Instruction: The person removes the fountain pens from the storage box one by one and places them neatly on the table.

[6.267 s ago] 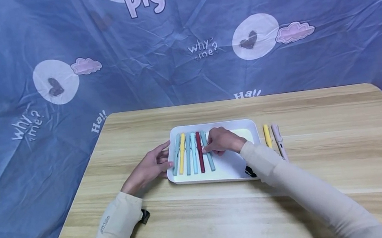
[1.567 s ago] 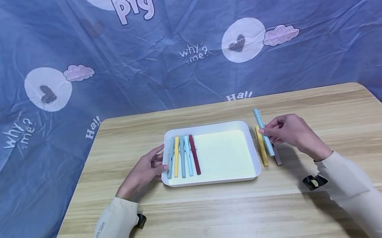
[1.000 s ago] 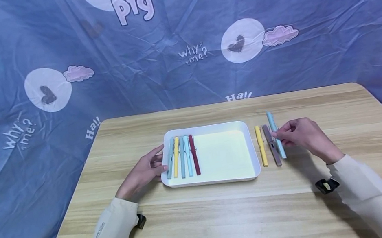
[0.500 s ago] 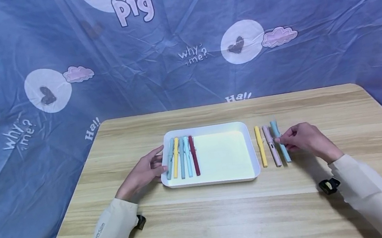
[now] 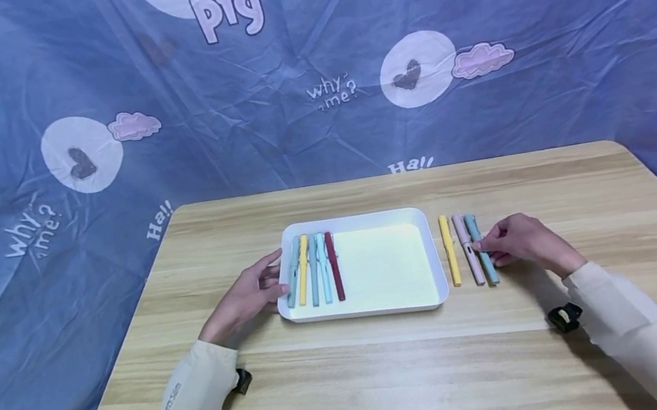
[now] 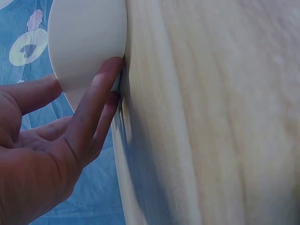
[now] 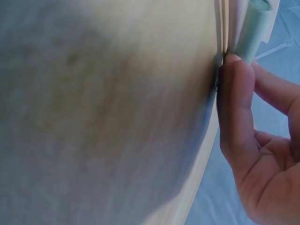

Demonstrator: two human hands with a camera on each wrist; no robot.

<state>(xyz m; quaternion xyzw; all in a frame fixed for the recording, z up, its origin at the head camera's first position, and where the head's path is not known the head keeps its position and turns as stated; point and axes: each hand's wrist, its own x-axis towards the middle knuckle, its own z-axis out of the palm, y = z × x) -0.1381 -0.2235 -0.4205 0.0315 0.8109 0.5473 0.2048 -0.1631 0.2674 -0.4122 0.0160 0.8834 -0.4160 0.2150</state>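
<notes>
Alignment is what has just changed. Half a second ago the far end of the teal pen (image 5: 488,267) reached closer to the table's far edge than its neighbours did; now it sits level with them, drawn slightly toward the near edge. Further back, it was one of six pens in the tray (image 5: 389,270). That leaves five pens (image 5: 313,271) there, side by side along the tray's left end, the red pen (image 5: 334,268) rightmost.

Outside the tray's right edge, on the table (image 5: 393,379), three now make a row: the yellow pen (image 5: 449,251) nearest the tray, the lilac pen (image 5: 466,241) next, then the teal pen just beside it, leaning at much the same angle. I would judge the row nearly squared up, its far ends roughly in line with the tray's far edge.

The right hand (image 5: 520,240) has a narrow grip, pinching the teal pen between thumb and forefinger around its middle. The right wrist view is blurred, so whether the pen's whole length touches the table is hard to say.

The left hand (image 5: 248,295) has stayed at the tray's left edge, digits on the rim and low on the outer wall, holding that end.
</notes>
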